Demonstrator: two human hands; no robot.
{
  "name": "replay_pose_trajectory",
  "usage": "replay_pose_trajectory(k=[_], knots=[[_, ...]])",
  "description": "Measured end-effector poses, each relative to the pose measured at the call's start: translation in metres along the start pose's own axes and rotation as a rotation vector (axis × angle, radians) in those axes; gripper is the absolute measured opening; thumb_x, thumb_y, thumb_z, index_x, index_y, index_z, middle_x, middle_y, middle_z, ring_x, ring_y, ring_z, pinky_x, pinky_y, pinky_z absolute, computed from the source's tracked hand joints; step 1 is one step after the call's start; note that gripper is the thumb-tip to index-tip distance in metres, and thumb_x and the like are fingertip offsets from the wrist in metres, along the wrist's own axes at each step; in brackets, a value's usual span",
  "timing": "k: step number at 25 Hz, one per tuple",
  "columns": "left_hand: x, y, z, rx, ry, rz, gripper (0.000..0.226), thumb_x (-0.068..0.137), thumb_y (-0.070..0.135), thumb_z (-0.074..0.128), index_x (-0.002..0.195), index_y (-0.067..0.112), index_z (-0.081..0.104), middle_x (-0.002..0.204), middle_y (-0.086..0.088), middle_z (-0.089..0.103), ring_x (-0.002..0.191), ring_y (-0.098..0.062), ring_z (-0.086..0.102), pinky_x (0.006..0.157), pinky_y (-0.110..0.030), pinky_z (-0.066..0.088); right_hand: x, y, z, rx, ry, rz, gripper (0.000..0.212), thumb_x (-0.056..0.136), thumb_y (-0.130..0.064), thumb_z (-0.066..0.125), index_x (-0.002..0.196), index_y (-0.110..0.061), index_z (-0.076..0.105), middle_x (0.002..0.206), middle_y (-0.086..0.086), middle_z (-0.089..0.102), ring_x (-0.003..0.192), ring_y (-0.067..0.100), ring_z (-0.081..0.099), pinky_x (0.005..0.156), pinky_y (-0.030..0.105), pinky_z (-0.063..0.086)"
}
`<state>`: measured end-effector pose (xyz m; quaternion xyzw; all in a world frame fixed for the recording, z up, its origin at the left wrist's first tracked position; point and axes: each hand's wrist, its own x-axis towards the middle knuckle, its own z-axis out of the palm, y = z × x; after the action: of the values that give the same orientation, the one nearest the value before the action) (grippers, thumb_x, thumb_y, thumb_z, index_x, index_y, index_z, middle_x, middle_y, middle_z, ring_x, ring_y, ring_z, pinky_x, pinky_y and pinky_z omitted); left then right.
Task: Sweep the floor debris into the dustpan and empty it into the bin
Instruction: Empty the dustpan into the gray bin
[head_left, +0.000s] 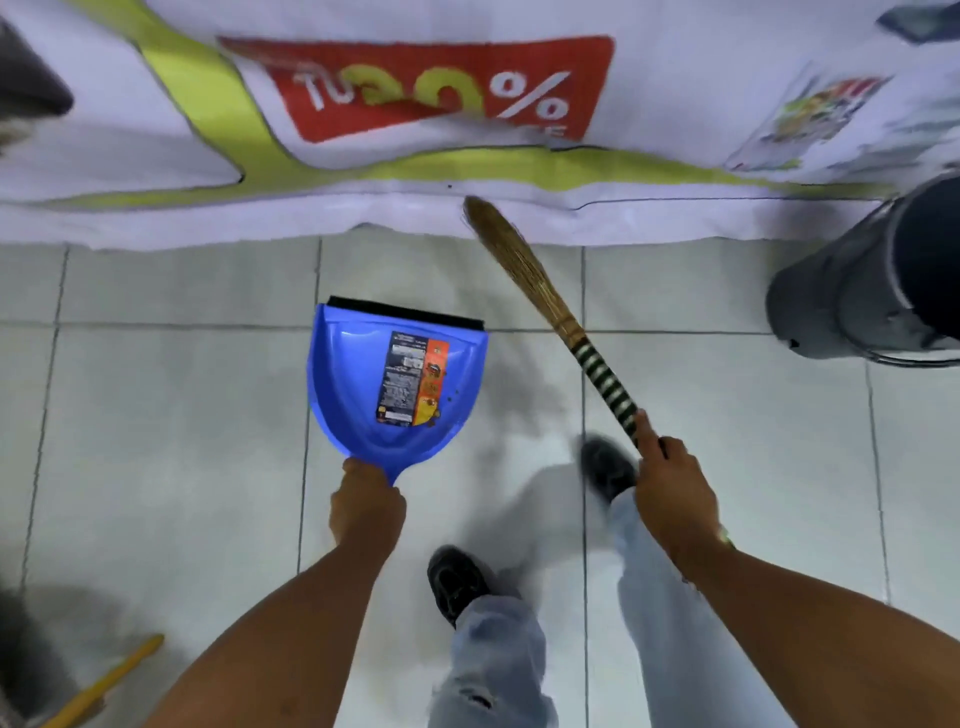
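Two hands are closed on tools. The left hand (366, 506) is wrapped around the handle of the blue dustpan (358, 384); from that grip the pan runs straight ahead over the tiled floor (171, 415), its black lip (405, 313) pointing at the banner (415, 104). A label lies in the tray, with a few dark specks beside it. The right hand (672, 486) is clenched on the striped handle of the broom (545, 306), thumb laid along the shaft. The broom slants forward and to the left, and its bristle tip reaches the banner's edge, right of the pan. The grey bin (862, 291) stands at far right, well apart from both. Two dark shoes show below.
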<state>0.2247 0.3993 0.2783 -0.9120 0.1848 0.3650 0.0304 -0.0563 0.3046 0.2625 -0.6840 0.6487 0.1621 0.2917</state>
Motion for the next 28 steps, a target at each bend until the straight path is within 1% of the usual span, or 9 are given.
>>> replay_pose_trajectory(k=[6, 9, 14, 17, 20, 22, 24, 26, 28], knots=[[-0.051, 0.224, 0.063, 0.279, -0.027, 0.372, 0.042, 0.087, 0.017, 0.059, 0.121, 0.002, 0.040, 0.115, -0.015, 0.062, 0.108, -0.038, 0.058, 0.086, -0.040, 0.047, 0.063, 0.126, -0.069, 0.092, -0.094, 0.284, 0.060, 0.096, -0.013, 0.033, 0.150, -0.031, 0.012, 0.136, 0.015, 0.042, 0.116, 0.036, 0.048, 0.094, 0.047, 0.047], [-0.075, 0.331, 0.097, 0.386, -0.053, 0.538, 0.043, 0.087, 0.016, 0.057, 0.124, 0.004, 0.039, 0.117, -0.013, 0.062, 0.109, -0.038, 0.058, 0.086, -0.041, 0.047, 0.105, 0.168, -0.100, 0.112, -0.157, 0.335, 0.060, 0.095, -0.015, 0.034, 0.148, -0.034, 0.014, 0.132, 0.011, 0.045, 0.116, 0.035, 0.049, 0.093, 0.046, 0.045], [-0.131, 0.507, 0.158, 0.629, -0.096, 0.951, 0.045, 0.088, 0.022, 0.052, 0.128, 0.009, 0.039, 0.110, -0.012, 0.065, 0.101, -0.038, 0.062, 0.081, -0.041, 0.049, 0.144, 0.250, -0.138, 0.089, -0.244, 0.364, 0.061, 0.095, -0.012, 0.034, 0.149, -0.031, 0.015, 0.131, 0.011, 0.047, 0.116, 0.034, 0.051, 0.091, 0.045, 0.047], [-0.150, 0.569, 0.185, 0.694, -0.250, 1.092, 0.043, 0.091, 0.027, 0.048, 0.131, 0.013, 0.040, 0.116, -0.015, 0.062, 0.108, -0.039, 0.058, 0.083, -0.044, 0.048, 0.145, 0.271, -0.147, 0.113, -0.291, 0.357, 0.063, 0.094, -0.010, 0.034, 0.149, -0.030, 0.012, 0.131, 0.010, 0.047, 0.116, 0.033, 0.051, 0.090, 0.044, 0.047], [-0.161, 0.614, 0.210, 0.723, -0.396, 1.035, 0.042, 0.097, 0.030, 0.037, 0.134, 0.009, 0.041, 0.124, -0.019, 0.058, 0.115, -0.037, 0.053, 0.091, -0.042, 0.044, 0.144, 0.289, -0.148, 0.162, -0.313, 0.348, 0.067, 0.094, -0.011, 0.039, 0.150, -0.029, 0.009, 0.130, 0.011, 0.048, 0.114, 0.032, 0.052, 0.089, 0.042, 0.049], [-0.171, 0.633, 0.222, 0.779, -0.431, 0.940, 0.043, 0.098, 0.018, 0.031, 0.138, 0.003, 0.034, 0.126, -0.021, 0.055, 0.114, -0.037, 0.053, 0.093, -0.041, 0.043, 0.145, 0.296, -0.149, 0.190, -0.324, 0.338, 0.068, 0.094, -0.012, 0.041, 0.151, -0.028, 0.007, 0.131, 0.011, 0.047, 0.114, 0.030, 0.052, 0.089, 0.041, 0.050], [-0.179, 0.645, 0.228, 0.705, -0.547, 0.773, 0.038, 0.099, 0.019, 0.031, 0.130, 0.000, 0.042, 0.105, -0.018, 0.062, 0.089, -0.031, 0.062, 0.074, -0.036, 0.049, 0.143, 0.295, -0.151, 0.216, -0.334, 0.324, 0.066, 0.095, -0.013, 0.039, 0.151, -0.027, 0.006, 0.131, 0.011, 0.047, 0.114, 0.030, 0.052, 0.089, 0.040, 0.050], [-0.181, 0.650, 0.232, 0.449, -0.699, 0.602, 0.038, 0.099, 0.033, 0.030, 0.098, 0.002, 0.054, 0.072, -0.008, 0.057, 0.053, -0.018, 0.050, 0.047, -0.025, 0.041, 0.141, 0.294, -0.154, 0.243, -0.330, 0.307, 0.064, 0.096, -0.016, 0.038, 0.151, -0.027, 0.007, 0.131, 0.012, 0.047, 0.114, 0.030, 0.052, 0.090, 0.039, 0.050], [-0.186, 0.651, 0.230, 0.308, -0.819, 0.451, 0.043, 0.100, 0.037, 0.028, 0.083, 0.005, 0.051, 0.066, -0.005, 0.052, 0.046, -0.014, 0.041, 0.034, -0.016, 0.035, 0.142, 0.292, -0.156, 0.246, -0.336, 0.286, 0.063, 0.096, -0.017, 0.038, 0.151, -0.026, 0.008, 0.131, 0.012, 0.048, 0.114, 0.030, 0.052, 0.090, 0.038, 0.049]])
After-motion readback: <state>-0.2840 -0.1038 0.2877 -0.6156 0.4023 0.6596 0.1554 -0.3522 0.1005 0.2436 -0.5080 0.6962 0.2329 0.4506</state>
